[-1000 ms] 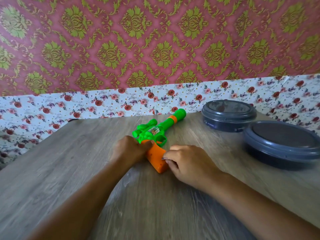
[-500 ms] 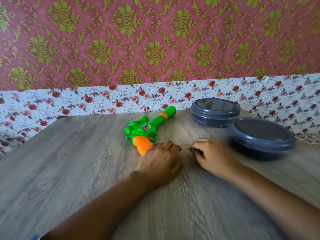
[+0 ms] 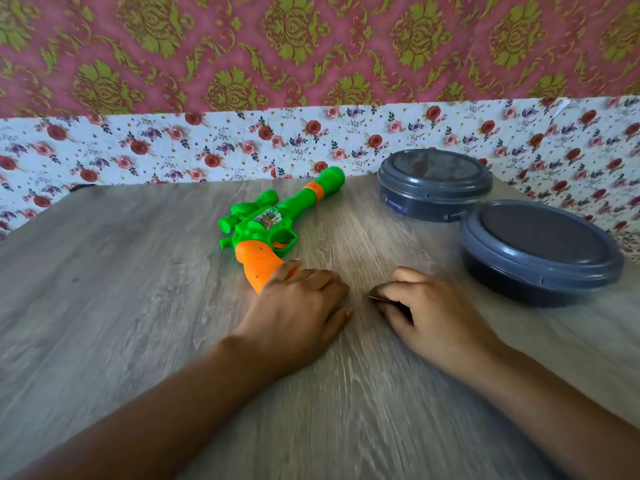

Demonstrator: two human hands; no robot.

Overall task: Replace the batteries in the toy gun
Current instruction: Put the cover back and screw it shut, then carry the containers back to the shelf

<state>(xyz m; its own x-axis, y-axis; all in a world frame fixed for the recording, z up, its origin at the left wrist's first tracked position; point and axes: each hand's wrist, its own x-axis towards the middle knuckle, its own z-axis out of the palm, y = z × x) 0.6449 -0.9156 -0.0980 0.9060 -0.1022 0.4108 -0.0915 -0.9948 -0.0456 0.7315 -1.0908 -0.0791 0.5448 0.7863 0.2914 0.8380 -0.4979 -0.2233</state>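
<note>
A green toy gun [image 3: 273,220] with an orange grip lies flat on the wooden table [image 3: 138,306], its barrel pointing to the far right. My left hand [image 3: 298,313] lies palm down on the table with loosely bent fingers, covering the butt end of the orange grip. My right hand [image 3: 426,313] rests on the table just to the right, fingers curled, pinching a thin metal tool [image 3: 377,298] whose tip points left. What the left hand covers is hidden.
Two round grey lidded containers stand at the right: one at the back [image 3: 434,183], one nearer [image 3: 540,251], touching each other. A flowered wall runs along the table's far edge.
My left hand left the top of the grip and now lies over its butt end. My right hand drew the thin tool away from the grip to the right.
</note>
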